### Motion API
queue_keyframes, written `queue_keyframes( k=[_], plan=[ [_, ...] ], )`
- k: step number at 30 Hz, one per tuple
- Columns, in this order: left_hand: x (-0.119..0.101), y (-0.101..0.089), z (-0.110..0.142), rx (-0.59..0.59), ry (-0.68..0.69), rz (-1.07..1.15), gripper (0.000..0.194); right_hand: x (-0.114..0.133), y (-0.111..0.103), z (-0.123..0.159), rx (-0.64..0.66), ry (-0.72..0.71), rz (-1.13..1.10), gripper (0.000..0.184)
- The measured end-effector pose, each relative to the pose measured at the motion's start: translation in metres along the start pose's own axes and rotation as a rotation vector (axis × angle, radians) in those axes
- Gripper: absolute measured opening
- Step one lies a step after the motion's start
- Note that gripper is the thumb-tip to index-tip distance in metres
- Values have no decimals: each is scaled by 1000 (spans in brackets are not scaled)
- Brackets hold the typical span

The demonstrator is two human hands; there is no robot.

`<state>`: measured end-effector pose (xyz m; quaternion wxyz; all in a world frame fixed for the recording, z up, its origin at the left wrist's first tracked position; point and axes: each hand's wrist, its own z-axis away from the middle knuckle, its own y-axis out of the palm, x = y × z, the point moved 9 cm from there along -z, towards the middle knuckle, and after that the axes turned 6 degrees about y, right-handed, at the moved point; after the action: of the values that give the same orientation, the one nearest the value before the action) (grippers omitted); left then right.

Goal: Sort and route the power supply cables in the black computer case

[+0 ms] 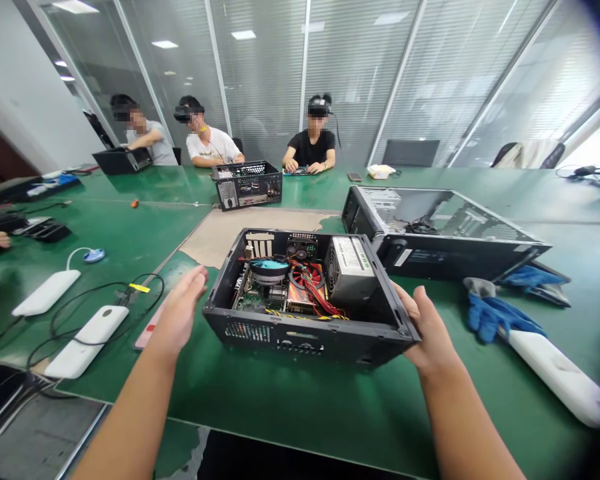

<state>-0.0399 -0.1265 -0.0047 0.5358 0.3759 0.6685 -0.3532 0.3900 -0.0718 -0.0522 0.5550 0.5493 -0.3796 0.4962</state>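
Right grip (pixel 430 327) touches the computer case's (pixel 300 337) right end, clamping unclear; left grip (pixel 183 307), unclosed, is just off its left. Near on the worktop (pixel 260 407), power supply (pixel 353 263) and cooler (pixel 269 271) seem fitted, top not yet covered.

Open case (pixel 310 340): matt black metal-looking panels, its right end at the right fingers (pixel 404 300).
Power supply (pixel 353 280): grey metal with a smooth, paper-like label, left of the right fingers.
Tabletop (pixel 280 407): smooth, glossy, beneath both hands' fingers.
Brown sheet (pixel 260 223): dull, paper-like, beyond the left fingers (pixel 196 283).
White box (pixel 87 340): smooth plastic look, left of the left fingers.
Gloves (pixel 500 313): matt, rough-looking cloth, right of the right fingers.
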Motion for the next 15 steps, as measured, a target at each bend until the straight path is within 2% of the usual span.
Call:
queue_keyframes(
  k=[2,4,5,9,15],
  plan=[
    [29,22,-9,167,-212,213,57,6,7,-5,7,-11,-3,54],
    [43,45,-4,277,-332,379,55,9,13,-8,16,-33,30,54],
    [45,53,0,291,-351,446,56,9,15,-9,16,-48,41,57],
    [40,67,7,328,-262,590,54,7,19,-7,17,-70,35,69],
    [34,58,11,331,-172,619,65,14,19,5,-7,-115,115,73]
  ],
)
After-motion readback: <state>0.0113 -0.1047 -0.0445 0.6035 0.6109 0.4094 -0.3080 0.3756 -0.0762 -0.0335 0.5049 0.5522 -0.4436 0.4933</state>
